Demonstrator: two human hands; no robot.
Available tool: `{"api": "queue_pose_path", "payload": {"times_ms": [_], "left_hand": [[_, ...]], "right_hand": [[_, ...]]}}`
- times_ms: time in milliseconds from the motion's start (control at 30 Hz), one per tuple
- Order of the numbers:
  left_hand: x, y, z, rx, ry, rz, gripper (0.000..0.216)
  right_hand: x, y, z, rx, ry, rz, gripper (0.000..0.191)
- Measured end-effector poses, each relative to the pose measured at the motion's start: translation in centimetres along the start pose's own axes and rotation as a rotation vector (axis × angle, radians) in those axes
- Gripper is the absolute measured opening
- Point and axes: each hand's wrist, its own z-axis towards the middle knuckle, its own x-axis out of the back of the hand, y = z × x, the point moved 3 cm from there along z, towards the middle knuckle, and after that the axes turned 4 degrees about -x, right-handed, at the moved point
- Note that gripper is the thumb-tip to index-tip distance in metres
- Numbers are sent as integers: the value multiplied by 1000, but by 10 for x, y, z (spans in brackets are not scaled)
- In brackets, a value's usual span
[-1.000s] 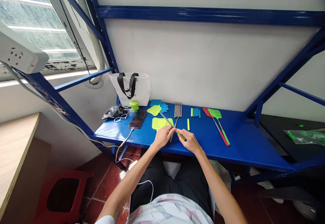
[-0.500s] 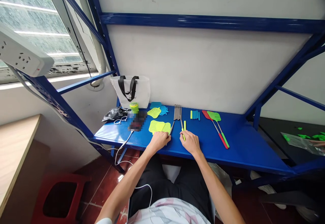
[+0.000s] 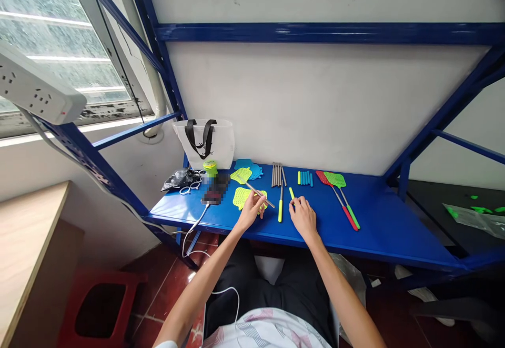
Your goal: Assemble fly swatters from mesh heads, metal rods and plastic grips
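Ylw-handled rod [image 3: 281,203] now unheld

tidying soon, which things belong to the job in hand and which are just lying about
Likely job things:
bare metal rod in the left hand
short yellow tube at the right hand
metal rod with yellow handle
flat yellow mesh heads
short blue tubes
row of metal rods

Seemingly just lying about:
white bag with black handles
crumpled black plastic bag
green plastic tub
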Motion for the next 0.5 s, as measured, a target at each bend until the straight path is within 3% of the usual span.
{"api": "queue_pose_path", "payload": {"times_ms": [233, 500], "left_hand": [[3, 4, 3, 16, 70, -43, 52], [9, 3, 5, -6, 170, -111, 55]], "right_hand": [[9, 23, 10, -149, -36, 218, 48], [29, 1, 17, -73, -84, 534, 40]]}}
